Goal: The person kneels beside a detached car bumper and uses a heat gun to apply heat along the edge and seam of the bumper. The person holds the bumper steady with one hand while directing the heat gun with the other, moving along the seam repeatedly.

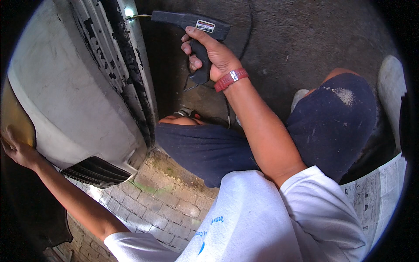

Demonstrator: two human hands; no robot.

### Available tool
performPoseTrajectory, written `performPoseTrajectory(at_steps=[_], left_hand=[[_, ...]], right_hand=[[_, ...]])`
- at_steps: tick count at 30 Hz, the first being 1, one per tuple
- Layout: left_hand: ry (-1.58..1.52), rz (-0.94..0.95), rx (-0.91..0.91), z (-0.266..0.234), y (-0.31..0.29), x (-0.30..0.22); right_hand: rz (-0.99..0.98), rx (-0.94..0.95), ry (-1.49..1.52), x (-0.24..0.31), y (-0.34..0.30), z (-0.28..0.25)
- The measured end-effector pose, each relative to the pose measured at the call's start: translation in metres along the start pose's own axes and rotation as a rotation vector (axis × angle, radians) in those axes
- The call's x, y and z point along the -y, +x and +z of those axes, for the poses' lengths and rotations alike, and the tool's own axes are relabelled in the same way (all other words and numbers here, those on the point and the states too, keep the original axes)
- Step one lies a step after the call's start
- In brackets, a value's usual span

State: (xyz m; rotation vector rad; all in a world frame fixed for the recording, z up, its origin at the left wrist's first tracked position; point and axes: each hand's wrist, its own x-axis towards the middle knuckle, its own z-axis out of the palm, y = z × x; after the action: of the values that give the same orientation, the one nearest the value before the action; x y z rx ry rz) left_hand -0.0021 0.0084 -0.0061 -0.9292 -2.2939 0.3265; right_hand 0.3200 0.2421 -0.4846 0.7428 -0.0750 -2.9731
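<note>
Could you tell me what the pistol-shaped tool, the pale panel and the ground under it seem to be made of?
The tool in the right hand looks like matte dark grey plastic. The panel under the left hand seems primed or filled bodywork, chalky and dull, with flaking black edges. The ground is worn brick paving.

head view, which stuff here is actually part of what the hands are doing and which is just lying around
In use:
- grey pistol-grip tool, held in the right hand, its thin tip against the panel's edge
- white car body panel, with the left hand resting on its far side
- the tool's black cord

Lying about:
- newspaper sheet on the ground
- brick paving
</note>
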Motion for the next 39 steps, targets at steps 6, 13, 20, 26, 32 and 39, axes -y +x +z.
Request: performPoseTrajectory(at_steps=[6, 13, 20, 26, 32, 39], left_hand=[[-0.010, -0.003, 0.001, 0.0012, -0.0003, -0.0018], [-0.013, -0.001, 0.002, 0.0023, -0.0001, -0.0017], [-0.018, -0.006, 0.000, 0.0009, -0.0002, -0.0011], [-0.020, -0.007, 0.002, 0.0002, -0.0003, 0.0000], [-0.025, -0.009, 0.004, 0.0017, -0.0002, 0.0015], [-0.027, -0.011, 0.002, 0.0035, 0.0007, 0.0045]], right_hand=[[-0.070, 0.008, -0.045, -0.0023, -0.0002, -0.0001], [-0.055, 0.023, -0.022, -0.0010, 0.0014, -0.0042], [-0.043, 0.020, 0.009, -0.0021, -0.0002, -0.0063], [-0.068, 0.035, -0.023, -0.0014, -0.0021, -0.0069], [-0.067, 0.031, -0.040, 0.0012, -0.0023, -0.0072], [-0.093, 0.024, -0.061, 0.0017, -0.0034, -0.0060]])
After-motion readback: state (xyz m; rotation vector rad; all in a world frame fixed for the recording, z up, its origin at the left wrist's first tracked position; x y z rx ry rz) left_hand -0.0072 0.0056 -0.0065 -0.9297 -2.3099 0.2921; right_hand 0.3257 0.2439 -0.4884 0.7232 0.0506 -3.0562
